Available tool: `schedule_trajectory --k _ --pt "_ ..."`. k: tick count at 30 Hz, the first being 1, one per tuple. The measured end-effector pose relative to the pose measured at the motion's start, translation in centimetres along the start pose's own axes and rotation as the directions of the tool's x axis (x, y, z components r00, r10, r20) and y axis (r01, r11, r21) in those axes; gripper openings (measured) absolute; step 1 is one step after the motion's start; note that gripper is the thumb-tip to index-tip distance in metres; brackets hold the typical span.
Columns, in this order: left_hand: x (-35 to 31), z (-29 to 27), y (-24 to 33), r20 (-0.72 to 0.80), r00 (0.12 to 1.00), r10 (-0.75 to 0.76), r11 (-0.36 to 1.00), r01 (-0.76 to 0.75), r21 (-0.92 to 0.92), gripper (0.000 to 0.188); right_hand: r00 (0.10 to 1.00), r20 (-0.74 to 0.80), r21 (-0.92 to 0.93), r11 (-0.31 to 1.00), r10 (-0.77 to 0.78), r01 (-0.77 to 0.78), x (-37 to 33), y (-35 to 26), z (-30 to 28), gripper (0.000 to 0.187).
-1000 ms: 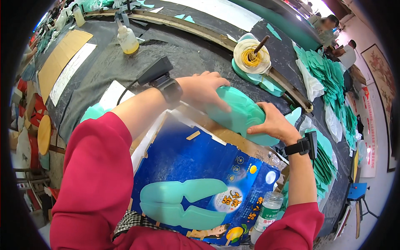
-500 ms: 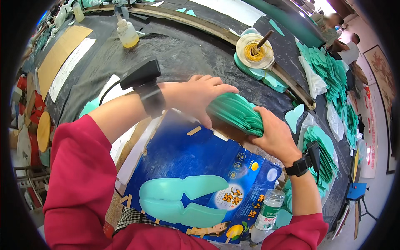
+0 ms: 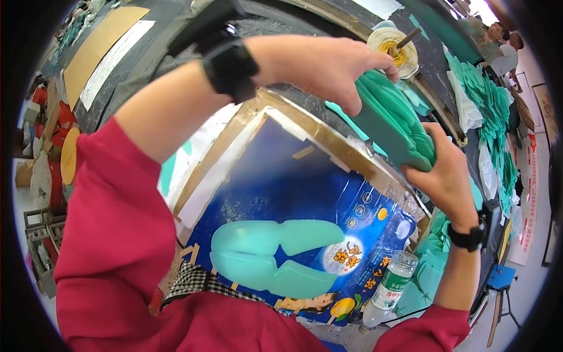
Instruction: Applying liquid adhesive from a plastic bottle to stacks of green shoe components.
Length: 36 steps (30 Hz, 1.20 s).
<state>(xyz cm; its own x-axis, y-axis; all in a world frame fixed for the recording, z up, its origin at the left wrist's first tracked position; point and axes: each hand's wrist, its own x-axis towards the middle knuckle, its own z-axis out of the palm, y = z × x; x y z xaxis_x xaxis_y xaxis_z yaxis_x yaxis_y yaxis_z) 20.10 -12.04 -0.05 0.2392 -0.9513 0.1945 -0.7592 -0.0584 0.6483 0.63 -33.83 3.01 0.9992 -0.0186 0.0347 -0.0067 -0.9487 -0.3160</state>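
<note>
Between my two hands is a thick stack of green, thin, flexible cut pieces (image 3: 390, 120), held on edge and tilted. My left hand (image 3: 328, 66) curls over its far left end, thumb on the near side and fingers beyond. At its right end my right hand (image 3: 447, 176) grips the pieces, thumb beneath. Closer to me, two matching turquoise curved cut pieces (image 3: 252, 239) lie side by side on a blue printed cardboard sheet (image 3: 275, 170). Their notches face each other. Black devices are strapped to both my wrists.
A clear plastic bottle (image 3: 390, 287) with a green and white label lies at the board's right corner. Beyond the stack stands a spool of yellow thread (image 3: 393, 50) on a spindle. More green pieces (image 3: 481, 105) are heaped at far right, near other people.
Both hands have carried the green stack up, away and to the right in view. The stack now stands more on edge. The whole view has shifted somewhat; the turquoise pieces stay on the board.
</note>
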Motion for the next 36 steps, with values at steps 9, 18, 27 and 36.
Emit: schedule_trajectory --k 9,18,27,36 --pt "-9.0 5.0 1.0 0.198 0.96 -0.198 0.98 0.187 0.073 0.103 0.949 0.309 0.093 0.995 -0.071 0.044 -3.1 -2.8 5.9 0.073" --pt "-8.2 5.5 -0.9 0.312 0.92 -0.238 0.959 0.273 -0.073 0.098 0.93 0.348 0.195 0.98 -0.118 0.051 -2.1 -0.6 6.5 0.09" --pt "-8.7 6.1 0.7 0.313 0.906 -0.284 0.958 0.254 0.134 0.092 0.913 0.405 0.35 0.931 -0.05 -0.105 0.7 1.3 5.5 0.075" --pt "-8.7 6.0 -0.2 0.208 0.975 -0.082 0.983 0.113 -0.144 0.085 0.941 0.179 -0.009 0.957 0.288 -0.291 3.1 6.4 7.7 0.051"
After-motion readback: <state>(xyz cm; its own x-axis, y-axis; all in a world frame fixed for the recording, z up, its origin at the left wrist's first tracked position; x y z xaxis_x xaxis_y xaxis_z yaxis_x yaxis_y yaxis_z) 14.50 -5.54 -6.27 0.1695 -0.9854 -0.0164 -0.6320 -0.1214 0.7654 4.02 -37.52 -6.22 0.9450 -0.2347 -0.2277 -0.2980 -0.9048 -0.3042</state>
